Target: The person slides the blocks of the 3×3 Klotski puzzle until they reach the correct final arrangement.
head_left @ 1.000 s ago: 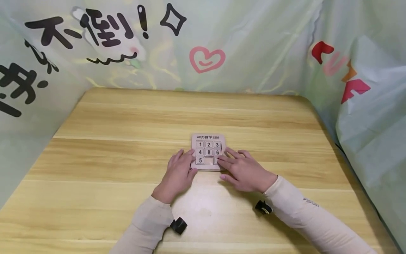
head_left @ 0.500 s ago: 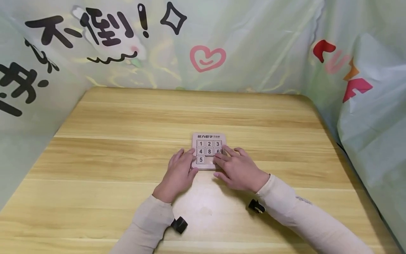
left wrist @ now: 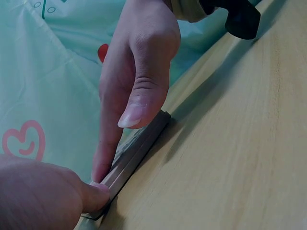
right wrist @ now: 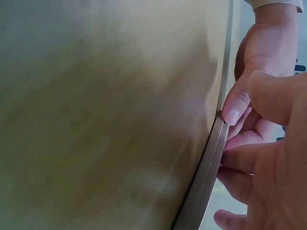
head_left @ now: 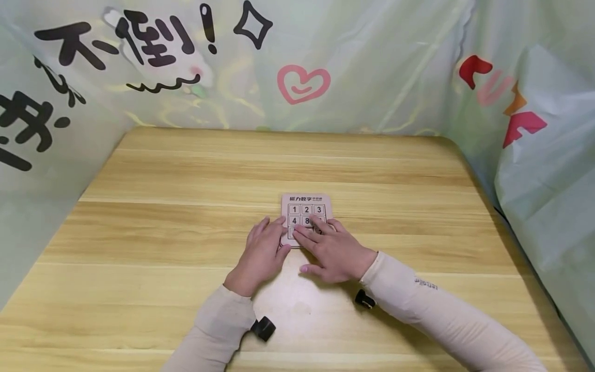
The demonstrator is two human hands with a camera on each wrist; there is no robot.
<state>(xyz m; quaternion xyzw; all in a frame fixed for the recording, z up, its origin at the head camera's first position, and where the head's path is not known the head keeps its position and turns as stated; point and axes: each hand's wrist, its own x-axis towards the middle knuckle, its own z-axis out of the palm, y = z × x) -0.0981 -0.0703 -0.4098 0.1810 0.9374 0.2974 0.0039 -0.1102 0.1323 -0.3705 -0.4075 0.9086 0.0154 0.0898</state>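
A pinkish-grey number slide puzzle [head_left: 305, 198] lies flat on the wooden table, with tiles 1, 2, 3, 4 and 8 readable. My left hand [head_left: 264, 249] holds its left side, with the thumb at the near-left corner. In the left wrist view that thumb [left wrist: 98, 194] lies against the puzzle's edge. My right hand [head_left: 335, 254] reaches across the lower right of the puzzle with fingers extended. One fingertip rests at the bottom-left tile and another beside the 8. These fingers hide most of the bottom row and the 6. The right thumb stays off the tiles, apart from the near edge.
The wooden table [head_left: 186, 175] extends around the puzzle on all sides. A printed fabric backdrop [head_left: 372, 62] hangs behind and along both sides. Black wrist cameras, left [head_left: 263, 328] and right [head_left: 365, 299], sit close above the table.
My right hand has slid left across the puzzle, from the bottom-right tile to the bottom-left tile, covering the 5 and the gap. My left hand has stayed in place.
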